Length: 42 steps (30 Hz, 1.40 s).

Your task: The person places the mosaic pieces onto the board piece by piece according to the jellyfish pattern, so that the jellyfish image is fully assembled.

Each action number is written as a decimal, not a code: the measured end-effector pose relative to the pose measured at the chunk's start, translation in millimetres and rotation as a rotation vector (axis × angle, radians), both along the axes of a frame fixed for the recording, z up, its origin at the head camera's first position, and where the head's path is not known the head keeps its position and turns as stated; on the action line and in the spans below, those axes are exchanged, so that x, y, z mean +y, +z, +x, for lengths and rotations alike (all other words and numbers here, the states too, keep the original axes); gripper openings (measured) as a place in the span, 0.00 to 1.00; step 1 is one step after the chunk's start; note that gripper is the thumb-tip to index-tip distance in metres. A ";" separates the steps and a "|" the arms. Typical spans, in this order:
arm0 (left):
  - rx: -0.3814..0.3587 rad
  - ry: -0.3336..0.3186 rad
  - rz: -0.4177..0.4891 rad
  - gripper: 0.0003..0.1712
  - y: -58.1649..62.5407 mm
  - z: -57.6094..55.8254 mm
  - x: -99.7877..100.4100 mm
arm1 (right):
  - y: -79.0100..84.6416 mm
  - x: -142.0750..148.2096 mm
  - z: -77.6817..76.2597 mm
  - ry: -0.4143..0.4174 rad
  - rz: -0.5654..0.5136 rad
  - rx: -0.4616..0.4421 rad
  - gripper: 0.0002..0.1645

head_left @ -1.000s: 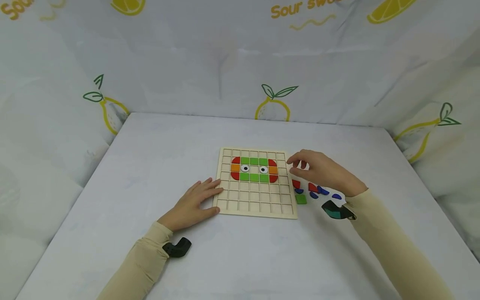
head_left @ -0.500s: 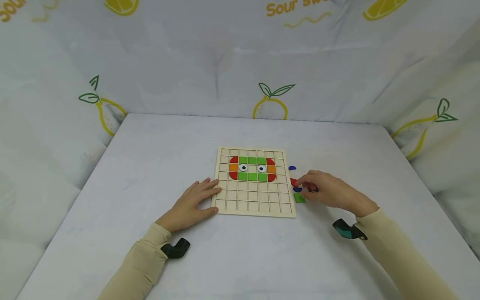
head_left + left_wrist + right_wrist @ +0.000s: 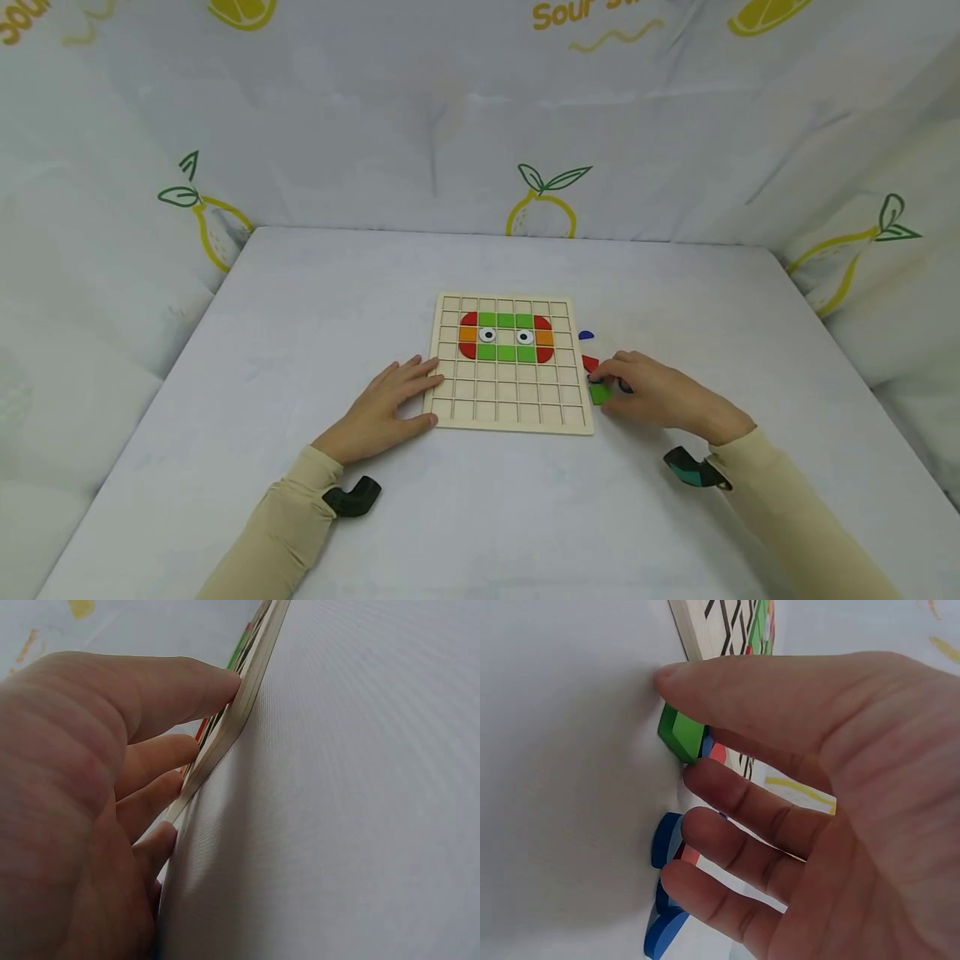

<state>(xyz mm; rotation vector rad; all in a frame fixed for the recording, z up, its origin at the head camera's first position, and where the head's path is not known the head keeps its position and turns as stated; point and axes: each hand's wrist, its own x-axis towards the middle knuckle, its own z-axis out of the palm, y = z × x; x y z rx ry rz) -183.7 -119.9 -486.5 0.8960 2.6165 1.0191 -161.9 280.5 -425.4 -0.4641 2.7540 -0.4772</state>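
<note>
A wooden grid board (image 3: pixel 510 413) lies on the table, bearing green squares, orange squares, red rounded corner pieces and two eye pieces. My left hand (image 3: pixel 384 412) rests at its left edge, fingers spread and thumb touching the rim. Right of the board, my right hand (image 3: pixel 663 393) hovers low over loose pieces, thumb and index apart around a green square (image 3: pixel 686 735). The index fingertip reaches a blue piece beside that square, largely hidden. Just above lies a red piece (image 3: pixel 590 363). Other blue pieces (image 3: pixel 666 934) sit under the remaining fingers, partly covered.
A blue half-round piece (image 3: pixel 586 335) lies alone by the board's upper right edge. The white table (image 3: pixel 337 292) meets a lemon-printed cloth (image 3: pixel 337 150) at the back and sides. Each wrist wears a dark camera (image 3: pixel 352 497).
My right hand has come down and nearer from the board's upper right to the green square. A blue half-round piece now shows where that hand was. The left hand stays in place.
</note>
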 end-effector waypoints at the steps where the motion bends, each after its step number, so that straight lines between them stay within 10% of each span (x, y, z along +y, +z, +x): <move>1: -0.002 0.000 0.001 0.35 0.2 -0.1 0.0 | -0.4 -0.1 0.0 -0.001 -0.003 -0.004 0.20; 21: -0.013 0.006 0.003 0.34 3.2 1.1 0.0 | 21.7 0.6 -14.9 0.010 -0.076 0.102 0.18; 42: -0.022 0.003 0.009 0.34 3.0 1.4 -0.3 | 20.3 -64.1 -44.8 0.105 -0.136 0.161 0.20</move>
